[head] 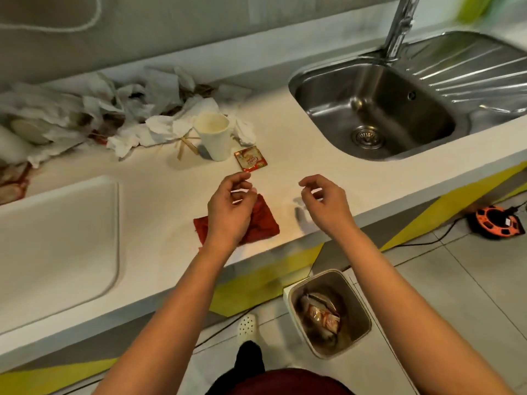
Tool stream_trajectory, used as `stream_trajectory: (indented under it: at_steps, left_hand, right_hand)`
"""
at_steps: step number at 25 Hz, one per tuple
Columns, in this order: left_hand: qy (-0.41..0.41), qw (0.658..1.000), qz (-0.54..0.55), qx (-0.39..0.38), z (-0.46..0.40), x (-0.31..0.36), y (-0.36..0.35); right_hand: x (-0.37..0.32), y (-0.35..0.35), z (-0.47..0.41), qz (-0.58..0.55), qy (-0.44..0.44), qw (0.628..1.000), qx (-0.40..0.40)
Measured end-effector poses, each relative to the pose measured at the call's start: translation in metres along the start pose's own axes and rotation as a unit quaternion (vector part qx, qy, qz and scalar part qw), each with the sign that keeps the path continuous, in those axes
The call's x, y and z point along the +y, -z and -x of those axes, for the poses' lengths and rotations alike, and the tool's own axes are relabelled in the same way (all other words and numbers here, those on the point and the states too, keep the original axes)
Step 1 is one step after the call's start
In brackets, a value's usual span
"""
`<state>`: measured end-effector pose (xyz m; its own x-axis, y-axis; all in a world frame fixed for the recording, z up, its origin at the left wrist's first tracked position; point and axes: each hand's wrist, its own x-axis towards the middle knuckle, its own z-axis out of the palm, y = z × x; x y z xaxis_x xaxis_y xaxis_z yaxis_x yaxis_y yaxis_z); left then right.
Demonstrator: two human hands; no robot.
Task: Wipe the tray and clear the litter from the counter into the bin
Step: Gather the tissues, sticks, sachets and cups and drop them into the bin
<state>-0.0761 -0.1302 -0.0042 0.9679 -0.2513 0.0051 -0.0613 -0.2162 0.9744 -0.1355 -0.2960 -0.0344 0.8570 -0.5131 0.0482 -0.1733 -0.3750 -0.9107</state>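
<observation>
Head view: sachet (251,159) just beyond fingers (245,186)

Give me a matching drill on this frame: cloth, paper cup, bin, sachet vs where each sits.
Things:
1. red cloth
2. paper cup
3. bin
4. red sachet

Places:
A. on the floor below the counter edge
B. upright beside the crumpled tissues
C. flat on the counter, between cup and left hand
D. on the counter, partly under the left hand

Pairs: 1-D, 2-B, 3-A, 4-C
</observation>
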Motion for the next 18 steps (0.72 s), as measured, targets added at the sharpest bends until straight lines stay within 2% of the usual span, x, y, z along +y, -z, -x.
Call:
stream_trajectory:
  at_steps: [2,6,11,14,18]
  left_hand:
    - [0.021,0.999,-0.021,0.038,-0.026,-0.009,0.014]
    - [0.05,0.995,-0.057,0.064,-0.077,-0.02,0.036]
    - [0.037,0.995,-0.082,0.035,-0.135,-0.034,0.043]
    - [0.025,0.995,-0.09,0.018,-0.158,-0.042,0.038]
    - [0.024,0.995,-0.09,0.02,-0.174,-0.056,0.032]
  right_hand:
    - [-0.005,-0.016,-0.019,0.042,0.002,0.999,-0.013]
    - [-0.012,-0.053,-0.06,0.126,-0.007,0.992,-0.02]
    - [-0.022,-0.09,-0.109,0.225,-0.09,0.97,-0.019]
    - [-0.028,-0.106,-0.121,0.32,-0.143,0.936,-0.033]
    - [-0.027,-0.117,-0.125,0.378,-0.133,0.916,-0.014]
